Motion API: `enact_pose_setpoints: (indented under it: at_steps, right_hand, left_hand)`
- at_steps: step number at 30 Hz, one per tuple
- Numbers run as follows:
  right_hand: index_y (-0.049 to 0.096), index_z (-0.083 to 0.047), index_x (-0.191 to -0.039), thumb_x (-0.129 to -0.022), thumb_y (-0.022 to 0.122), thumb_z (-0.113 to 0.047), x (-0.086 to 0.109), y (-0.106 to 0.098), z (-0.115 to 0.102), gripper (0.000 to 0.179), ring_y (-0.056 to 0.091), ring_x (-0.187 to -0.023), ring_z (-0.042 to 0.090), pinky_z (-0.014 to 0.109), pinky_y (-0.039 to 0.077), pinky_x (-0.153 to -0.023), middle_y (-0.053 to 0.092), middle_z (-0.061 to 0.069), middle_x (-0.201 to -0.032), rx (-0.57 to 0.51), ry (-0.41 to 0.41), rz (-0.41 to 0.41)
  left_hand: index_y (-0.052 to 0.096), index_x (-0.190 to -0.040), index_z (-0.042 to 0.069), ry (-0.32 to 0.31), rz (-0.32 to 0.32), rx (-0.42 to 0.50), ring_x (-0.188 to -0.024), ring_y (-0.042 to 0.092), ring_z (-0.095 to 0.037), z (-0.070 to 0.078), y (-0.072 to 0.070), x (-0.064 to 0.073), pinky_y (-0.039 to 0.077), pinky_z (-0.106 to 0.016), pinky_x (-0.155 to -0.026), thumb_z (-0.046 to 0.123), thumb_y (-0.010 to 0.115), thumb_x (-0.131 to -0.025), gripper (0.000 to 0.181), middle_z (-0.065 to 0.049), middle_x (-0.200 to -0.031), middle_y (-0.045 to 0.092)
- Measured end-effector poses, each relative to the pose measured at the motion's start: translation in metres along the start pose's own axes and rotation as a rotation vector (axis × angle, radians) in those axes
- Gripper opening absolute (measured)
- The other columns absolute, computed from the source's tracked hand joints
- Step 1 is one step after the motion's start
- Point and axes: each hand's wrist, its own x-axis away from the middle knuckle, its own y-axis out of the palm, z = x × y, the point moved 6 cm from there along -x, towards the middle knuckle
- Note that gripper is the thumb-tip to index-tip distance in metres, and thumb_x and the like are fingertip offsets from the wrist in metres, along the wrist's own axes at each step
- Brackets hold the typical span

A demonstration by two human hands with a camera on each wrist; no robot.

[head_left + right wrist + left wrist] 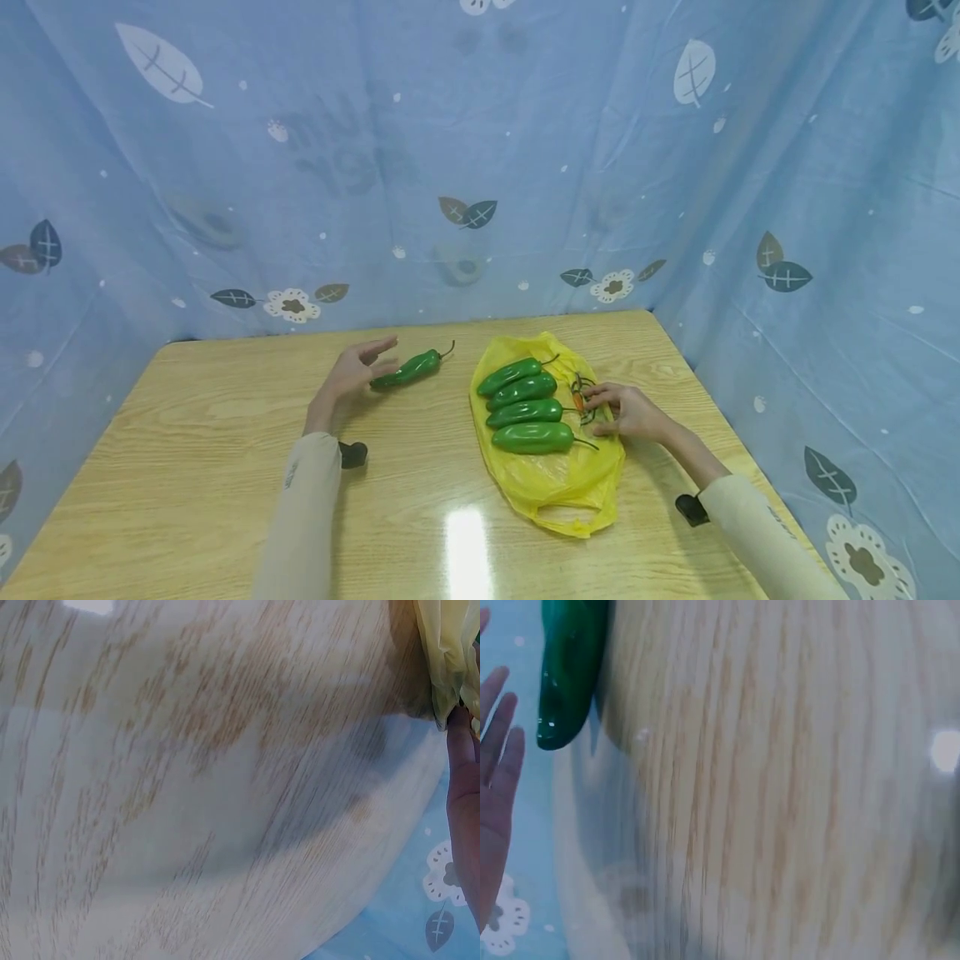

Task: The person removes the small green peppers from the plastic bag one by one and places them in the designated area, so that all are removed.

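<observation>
- Pale sleeves, the left sleeve (302,517) and the right sleeve (768,533), run up from the bottom edge of the head view, each with a small black device beside the wrist.
- Lone green pepper (414,367): long, glossy and slightly wavy, lying aslant on the wooden table (195,475) left of the bag, its thin, curved stem pointing away to the upper right.
- Yellow plastic bag (551,492): thin, crinkled and spread flat, with a handle opening at its near end.
- Four green peppers (527,412): shiny and plump, side by side in a row on the bag, tips to the left; the nearest looks a lighter green.
- Small orange-and-green cluster (578,402): on the bag just right of the row, partly hidden by fingers, its details too small to tell.
- Left hand (354,369): at the lone pepper's tip end, fingers extended and thumb held well away from them, gripping nothing; the left wrist view shows a gap between fingers and pepper.
- Right hand (628,410): reaches in over the bag's right edge, fingers bent towards the cluster, thumb apart and against the plastic; whether it pinches anything I cannot tell.
</observation>
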Motion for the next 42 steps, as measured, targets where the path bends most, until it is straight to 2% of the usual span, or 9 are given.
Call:
enact_pose_setpoints:
  at_steps: [3, 9, 13, 16, 25, 31, 36, 40, 42]
  right_hand:
    - [0.071, 0.001, -0.108, -0.079, 0.079, -0.014, 0.0, 0.001, -0.001, 0.034, 0.052, -0.115, 0.043, 0.028, 0.046, -0.068, 0.057, 0.023, -0.126, 0.008, -0.016, -0.001]
    - [0.071, 0.0, -0.107, -0.077, 0.08, -0.012, 0.0, 0.002, 0.002, 0.033, 0.05, -0.118, 0.044, 0.031, 0.048, -0.074, 0.058, 0.022, -0.126, 0.01, -0.01, 0.009]
    - [0.072, -0.002, -0.107, -0.076, 0.081, -0.01, -0.001, 0.001, 0.003, 0.034, 0.051, -0.117, 0.04, 0.026, 0.043, -0.068, 0.058, 0.02, -0.127, -0.011, 0.02, 0.007]
    - [0.072, -0.002, -0.108, -0.077, 0.08, -0.01, -0.001, 0.002, 0.004, 0.034, 0.053, -0.108, 0.035, 0.024, 0.04, -0.06, 0.057, 0.021, -0.129, -0.021, 0.033, -0.008]
    - [0.071, -0.001, -0.109, -0.079, 0.079, -0.012, 0.0, 0.002, 0.003, 0.033, 0.052, -0.092, 0.025, 0.024, 0.039, -0.056, 0.056, 0.022, -0.129, -0.014, 0.038, -0.019]
    - [0.072, -0.002, -0.107, -0.079, 0.079, -0.014, 0.001, 0.001, 0.0, 0.031, 0.051, -0.116, 0.041, 0.036, 0.05, -0.076, 0.057, 0.022, -0.127, 0.013, 0.001, -0.002]
    - [0.072, -0.002, -0.106, -0.08, 0.079, -0.014, 0.001, 0.0, -0.002, 0.03, 0.049, -0.119, 0.045, 0.045, 0.051, -0.082, 0.058, 0.022, -0.126, 0.015, -0.014, 0.014]
    - [0.072, -0.002, -0.105, -0.079, 0.079, -0.014, 0.001, 0.0, -0.002, 0.029, 0.049, -0.118, 0.046, 0.046, 0.051, -0.084, 0.058, 0.022, -0.125, 0.013, -0.024, 0.019]
    - [0.072, -0.002, -0.106, -0.079, 0.079, -0.015, 0.001, 0.0, -0.002, 0.03, 0.05, -0.117, 0.045, 0.039, 0.051, -0.079, 0.058, 0.022, -0.125, 0.013, -0.023, 0.015]
  left_hand:
    - [0.049, -0.141, 0.008, 0.043, 0.043, 0.014, -0.136, 0.036, -0.032, 0.006, -0.004, 0.005, 0.026, -0.046, -0.113, 0.014, 0.069, -0.089, 0.055, -0.013, -0.142, 0.048]
    - [0.055, -0.136, 0.012, 0.123, 0.032, 0.013, -0.133, 0.042, -0.027, 0.026, 0.001, 0.014, 0.029, -0.044, -0.112, 0.014, 0.071, -0.087, 0.051, -0.009, -0.138, 0.053]
    - [0.057, -0.134, 0.012, 0.166, 0.029, 0.021, -0.131, 0.045, -0.025, 0.044, 0.008, 0.02, 0.032, -0.043, -0.11, 0.018, 0.073, -0.086, 0.051, -0.01, -0.136, 0.055]
    - [0.059, -0.132, 0.011, 0.186, 0.034, 0.031, -0.129, 0.047, -0.026, 0.057, 0.014, 0.025, 0.034, -0.044, -0.109, 0.017, 0.074, -0.085, 0.049, -0.01, -0.134, 0.057]
    - [0.06, -0.129, 0.006, 0.2, 0.008, 0.072, -0.123, 0.053, -0.032, 0.082, 0.036, 0.037, 0.038, -0.051, -0.103, 0.015, 0.074, -0.085, 0.047, -0.011, -0.13, 0.059]
    - [0.06, -0.129, 0.002, 0.193, -0.041, 0.067, -0.123, 0.051, -0.036, 0.11, 0.048, 0.051, 0.038, -0.053, -0.103, 0.007, 0.071, -0.086, 0.044, -0.017, -0.132, 0.056]
    - [0.059, -0.128, 0.0, 0.225, -0.093, -0.01, -0.121, 0.054, -0.034, 0.136, 0.06, 0.065, 0.04, -0.051, -0.102, 0.009, 0.071, -0.087, 0.044, -0.017, -0.13, 0.057]
    - [0.059, -0.128, -0.002, 0.276, -0.113, -0.038, -0.12, 0.054, -0.035, 0.136, 0.071, 0.067, 0.043, -0.051, -0.1, 0.005, 0.071, -0.086, 0.044, -0.016, -0.13, 0.058]
    - [0.06, -0.129, 0.002, 0.278, -0.112, -0.037, -0.121, 0.054, -0.031, 0.129, 0.076, 0.065, 0.044, -0.048, -0.1, 0.006, 0.072, -0.085, 0.045, -0.012, -0.13, 0.059]
